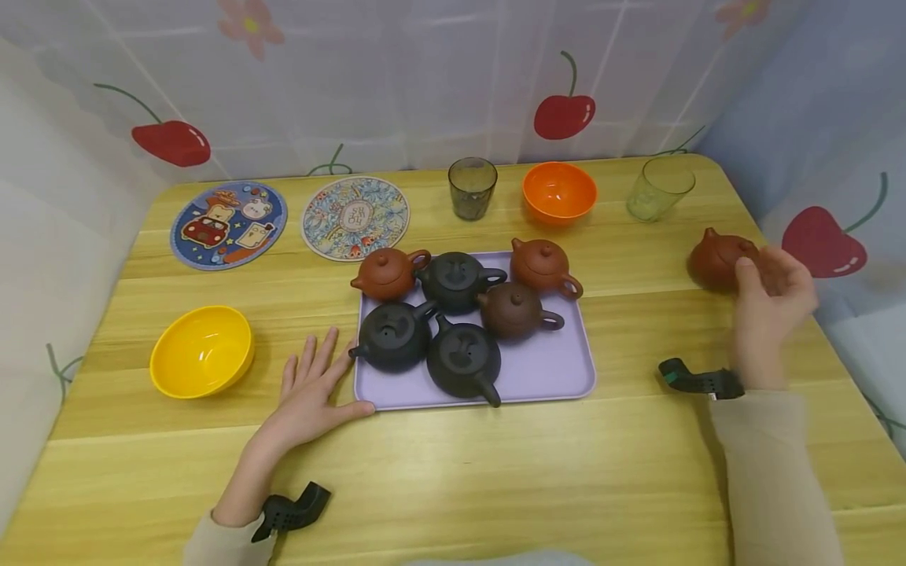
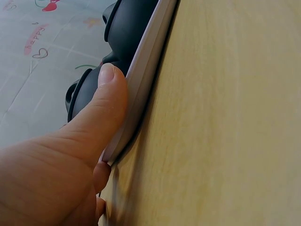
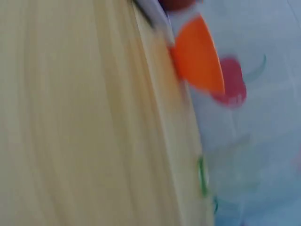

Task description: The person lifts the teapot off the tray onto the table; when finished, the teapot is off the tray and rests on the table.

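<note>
At the right end of the table, my right hand grips a reddish-brown teapot at its handle side; the fingers partly hide the handle. My left hand lies at the left front corner of a lilac tray, fingers straight and spread. In the left wrist view its thumb presses against the tray's rim. The tray bears three black teapots, a dark brown teapot and two red-brown teapots, crowded toward the left and back. Neither the right hand nor its teapot shows in the blurred right wrist view.
Left of the tray stands a yellow bowl. Along the back lie a blue round mat and a floral round mat, then a grey glass, an orange bowl and a greenish glass. A curtain hangs behind.
</note>
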A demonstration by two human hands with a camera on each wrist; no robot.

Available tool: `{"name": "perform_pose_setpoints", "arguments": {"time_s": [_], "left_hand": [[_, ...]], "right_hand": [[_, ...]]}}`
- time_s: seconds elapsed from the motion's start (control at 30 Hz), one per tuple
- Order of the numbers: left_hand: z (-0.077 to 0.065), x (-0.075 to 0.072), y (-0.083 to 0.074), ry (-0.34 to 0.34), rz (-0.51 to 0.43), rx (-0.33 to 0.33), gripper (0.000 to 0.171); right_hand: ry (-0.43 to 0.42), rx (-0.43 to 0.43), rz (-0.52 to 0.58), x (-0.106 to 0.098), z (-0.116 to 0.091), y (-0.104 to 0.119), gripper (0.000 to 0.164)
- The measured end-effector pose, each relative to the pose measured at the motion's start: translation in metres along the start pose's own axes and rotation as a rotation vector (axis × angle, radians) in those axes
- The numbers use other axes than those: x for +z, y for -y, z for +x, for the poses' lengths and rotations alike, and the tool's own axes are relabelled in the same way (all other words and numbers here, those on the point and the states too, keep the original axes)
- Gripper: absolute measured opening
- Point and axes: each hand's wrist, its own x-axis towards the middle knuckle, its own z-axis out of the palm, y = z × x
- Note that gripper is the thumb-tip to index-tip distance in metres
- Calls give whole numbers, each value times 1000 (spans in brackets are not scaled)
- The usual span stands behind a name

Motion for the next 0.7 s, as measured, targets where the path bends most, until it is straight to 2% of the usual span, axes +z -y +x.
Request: {"name": "perform_pose_setpoints", "arguments": {"time_s": [0.1, 0.2, 0.23, 0.3, 0.4, 0.6, 0.7], "left_hand": [[0, -1, 0, 2, -2, -2, 91], [-1, -2, -1, 5, -4, -4, 91], [0, -2, -1, 6, -6, -4, 91], [0, -2, -2, 8, -6, -4, 91], [0, -3, -2, 10, -8, -5, 91], [0, -3, -3, 12, -7, -13, 92], [0, -2, -3, 11, -7, -12, 92]], "right_hand": [[310, -56, -281, 20, -22, -2, 30], [661, -73, -567, 37, -41, -12, 40], [754, -89, -645, 42, -47, -14, 43], [877, -93, -706, 53, -55, -20, 47], [948, -116, -775, 68, -65, -21, 48], [936, -223, -845, 78, -66, -22, 38], [925, -244, -846, 80, -64, -22, 32]]}}
